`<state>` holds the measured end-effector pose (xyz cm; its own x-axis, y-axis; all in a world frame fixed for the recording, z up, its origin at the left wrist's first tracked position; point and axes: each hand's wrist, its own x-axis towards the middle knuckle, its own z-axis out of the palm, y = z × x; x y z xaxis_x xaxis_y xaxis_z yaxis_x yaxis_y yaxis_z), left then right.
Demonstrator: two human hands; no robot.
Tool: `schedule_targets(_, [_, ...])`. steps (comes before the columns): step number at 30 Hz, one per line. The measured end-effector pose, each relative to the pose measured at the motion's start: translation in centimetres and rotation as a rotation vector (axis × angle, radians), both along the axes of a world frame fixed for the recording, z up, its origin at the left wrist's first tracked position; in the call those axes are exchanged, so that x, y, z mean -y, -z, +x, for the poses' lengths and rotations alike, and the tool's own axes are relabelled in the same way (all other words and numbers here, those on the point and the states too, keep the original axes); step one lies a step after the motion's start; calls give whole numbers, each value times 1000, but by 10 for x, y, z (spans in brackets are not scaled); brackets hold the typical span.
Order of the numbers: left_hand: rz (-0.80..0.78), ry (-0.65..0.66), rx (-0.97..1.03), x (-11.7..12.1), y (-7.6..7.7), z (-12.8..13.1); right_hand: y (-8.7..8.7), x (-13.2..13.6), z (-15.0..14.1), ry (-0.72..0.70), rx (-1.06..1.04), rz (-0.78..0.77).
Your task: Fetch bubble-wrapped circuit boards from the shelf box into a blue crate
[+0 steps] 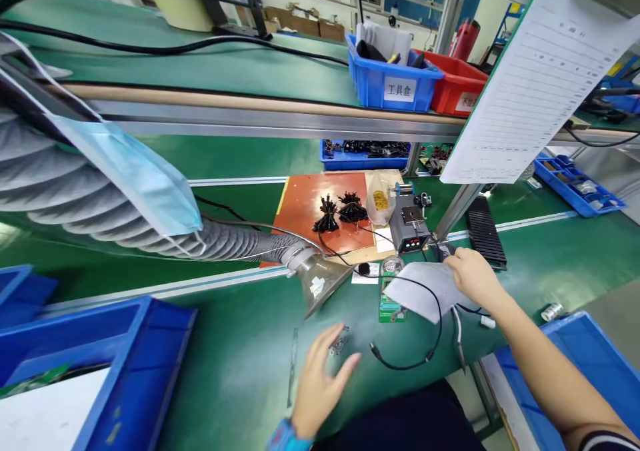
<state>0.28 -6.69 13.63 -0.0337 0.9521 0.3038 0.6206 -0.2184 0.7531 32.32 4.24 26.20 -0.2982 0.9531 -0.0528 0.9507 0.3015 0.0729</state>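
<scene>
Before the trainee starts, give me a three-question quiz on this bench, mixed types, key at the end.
1. Choose one. The bare left hand is: A) balled into a fist; B) open; C) out of view.
2. True or false: the two bundles of slim black pieces lie on the flat orange-red board.
3. Fill in: on the green upper shelf, as pictured, the red plastic bin stands to the ____ of the blue plastic bin with a white label.

Key: 1 B; 2 true; 3 right.
</scene>
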Motion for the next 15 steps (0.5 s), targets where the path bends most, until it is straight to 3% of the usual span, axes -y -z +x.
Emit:
schedule_targets(3, [173,190,-44,-56,-43,49,-39,34,-30,-231,-86,147])
schedule_targets(5, [206,336,-10,-82,-66,69,-55,41,-42,-411,-271,180])
schedule_targets(7, [161,403,102,-98,-80,74,-62,26,-39,-443,-664,221])
schedule_targets(8, [122,372,173,-102,-84,71,-64,10,-32,-335,-962,258])
schedule_targets(9, [72,284,241,-103,-86,64,-64,-11,-22,-155,-1271,297])
schedule_targets(10, [22,141,300,-102,-85,54,-64,-34,-12,131,-1617,360])
schedule_targets(11, [-22,-25,344,-98,-84,41,-64,-59,-1,392,-1921,292])
schedule_targets(13, [-90,-339,392,-85,-81,6,-63,-105,13,497,-2063,171])
schedule_targets(15, [-114,-495,394,-67,-78,-33,-64,-139,15,439,-2128,121])
